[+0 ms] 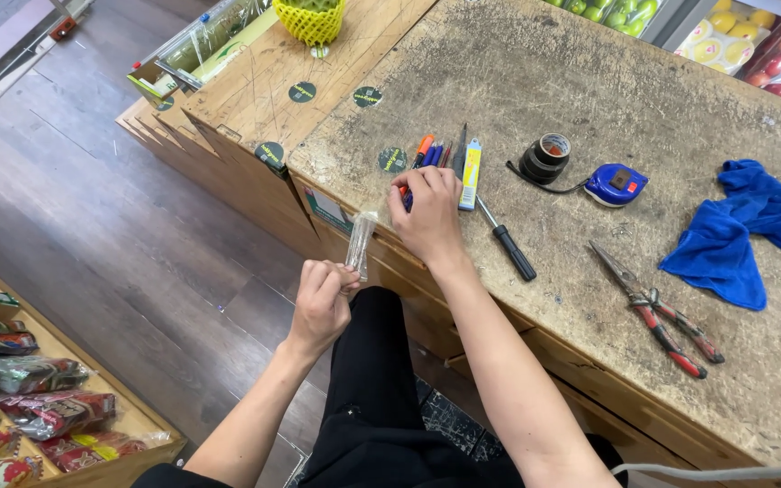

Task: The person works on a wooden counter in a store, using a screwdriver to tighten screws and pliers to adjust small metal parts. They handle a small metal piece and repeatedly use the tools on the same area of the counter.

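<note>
A small clear plastic sleeve (360, 242) is held upright off the near edge of the tabletop (589, 81), over the dark wooden floor (92, 208). It is pinched at its lower end by the left hand (322, 303), whose fingers are closed together on it. The right hand (427, 217) is rested at the tabletop edge, fingers curled down onto the near ends of a cluster of pens (428, 154) (whether one is actually gripped cannot be told from this view).

Just right of the pens a yellow-and-blue utility knife (470, 173) is laid, and a black-handled screwdriver (508, 242) is angled toward the near edge. Further right, a roll of black tape (546, 158) is seen beside a blue tape measure (616, 184). Red-handled pliers (660, 312) are lying near the front edge, with a crumpled blue cloth (752, 226) beyond them.

Round dark stickers (392, 160) are stuck on the worn surface. A yellow net basket (311, 20) is placed on the adjoining wooden crate at the top. Trays of fruit (752, 41) are seen at the far right corner, and packaged snacks (29, 398) are stacked on a shelf at lower left.
</note>
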